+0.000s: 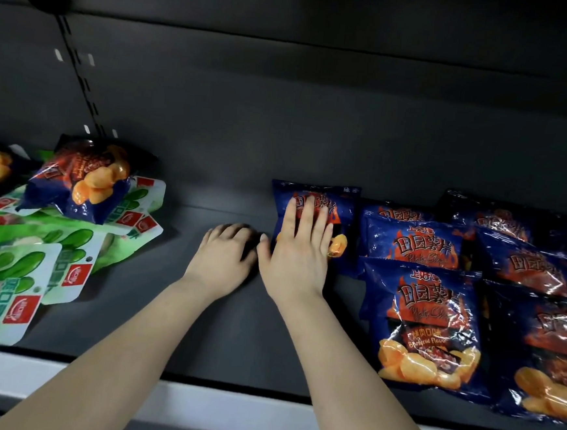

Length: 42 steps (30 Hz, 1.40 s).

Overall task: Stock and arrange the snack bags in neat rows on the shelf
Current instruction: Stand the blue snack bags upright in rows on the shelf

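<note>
Right hand [301,250] presses flat on the blue chip bag [342,207], likely squaring it beside its row; left hand [224,254] rests empty, loosely curled.

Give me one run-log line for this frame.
right hand flat on back chip bag | left hand rests on shelf, empty | chip rows right, green bags left
</note>
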{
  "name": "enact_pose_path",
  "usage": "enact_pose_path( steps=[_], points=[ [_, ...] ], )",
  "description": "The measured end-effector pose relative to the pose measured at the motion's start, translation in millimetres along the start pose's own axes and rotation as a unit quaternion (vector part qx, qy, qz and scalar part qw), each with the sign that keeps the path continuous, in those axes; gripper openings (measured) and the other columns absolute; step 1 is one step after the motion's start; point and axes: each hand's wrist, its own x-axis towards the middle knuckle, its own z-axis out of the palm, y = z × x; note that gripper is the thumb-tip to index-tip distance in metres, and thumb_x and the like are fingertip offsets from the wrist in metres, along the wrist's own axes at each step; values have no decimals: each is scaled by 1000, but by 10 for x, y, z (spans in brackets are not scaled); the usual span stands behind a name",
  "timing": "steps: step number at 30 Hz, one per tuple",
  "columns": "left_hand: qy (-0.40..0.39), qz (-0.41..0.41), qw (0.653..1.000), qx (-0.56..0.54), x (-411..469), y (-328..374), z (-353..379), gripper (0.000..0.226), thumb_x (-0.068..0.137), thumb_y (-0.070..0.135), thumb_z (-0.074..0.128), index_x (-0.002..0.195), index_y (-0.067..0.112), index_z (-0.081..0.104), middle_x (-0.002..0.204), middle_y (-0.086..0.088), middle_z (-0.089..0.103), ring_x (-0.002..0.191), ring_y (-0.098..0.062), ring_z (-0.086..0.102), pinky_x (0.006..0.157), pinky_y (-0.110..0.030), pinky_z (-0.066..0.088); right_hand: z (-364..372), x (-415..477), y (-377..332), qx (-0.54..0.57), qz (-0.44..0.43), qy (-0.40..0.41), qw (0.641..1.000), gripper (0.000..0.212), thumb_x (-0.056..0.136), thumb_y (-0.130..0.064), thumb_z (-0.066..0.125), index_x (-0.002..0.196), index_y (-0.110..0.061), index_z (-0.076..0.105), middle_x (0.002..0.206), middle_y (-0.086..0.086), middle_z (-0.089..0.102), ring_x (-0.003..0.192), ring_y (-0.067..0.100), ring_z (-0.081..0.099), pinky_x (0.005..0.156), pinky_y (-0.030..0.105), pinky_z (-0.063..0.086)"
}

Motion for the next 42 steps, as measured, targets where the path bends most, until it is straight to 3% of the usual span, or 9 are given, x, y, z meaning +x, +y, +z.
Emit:
enact_pose_path(
  steps=[3,8,15,22,25,29,34,37,42],
  points=[
    [2,1,1000,-1,-3,-1,-1,39,96,31,39,133,19,47,142,-2,46,134,-24,34,115,-36,20,33,5,20,-12,16,-17,1000,80,83,-46,58,149,-11,29,153,20,28,140,46,22,113,52,20],
    [1,4,1000,7,-2,-6,5,40,97,32,38,134,19,46,142,-1,46,134,-23,34,114,-35,20,15,13,60,23,-7,-51,998,83,92,-50,45,152,-18,-2,160,13,-4,146,37,-8,116,46,-5],
    [-7,7,1000,15,-30,-2,-16,44,97,33,34,137,17,43,145,-2,42,136,-23,31,116,-35,17,-28,14,17,31,-9,-12,999,78,87,-55,22,153,-18,3,161,9,1,148,25,-4,115,49,-6],
    [-2,-3,1000,-15,-43,25,-61,39,96,32,38,133,22,47,140,0,47,133,-22,34,116,-37,16,-71,29,60,0,-2,-65,998,79,96,-51,33,151,-11,-8,160,3,-10,147,18,-13,114,46,-14],
    [-20,-17,999,-18,-58,41,-118,41,95,32,39,133,23,46,140,-2,47,132,-24,36,115,-39,18,-87,35,47,1,1,-77,997,80,94,-54,28,152,-10,-5,161,4,-6,147,19,-10,115,49,-11],
    [-39,-9,999,5,-102,9,-369,42,95,33,36,132,16,47,141,-9,45,133,-30,34,116,-42,16,-170,67,-123,-27,-43,3,999,84,85,-58,18,151,-6,12,160,9,12,147,24,9,115,51,0],
    [32,37,996,77,-160,-420,-911,41,95,33,37,131,18,51,148,-6,36,140,-26,25,117,-41,6,-246,207,-742,-2,-84,-5,996,77,91,-55,24,151,-8,18,159,9,12,147,26,7,115,54,1],
    [68,27,994,80,-224,-805,-1201,37,93,33,42,126,22,55,143,-2,44,133,-25,35,114,-37,16,-206,284,-1170,30,-96,-30,994,66,97,-46,37,151,-15,16,160,10,6,147,28,3,115,54,-2],
    [140,17,987,74,-514,-1414,-1529,49,83,40,28,114,22,61,111,1,63,104,-27,52,86,-36,39,-18,343,-1832,112,-111,-19,987,56,96,-38,46,146,-17,34,156,14,20,145,33,16,115,55,6]
  ],
)
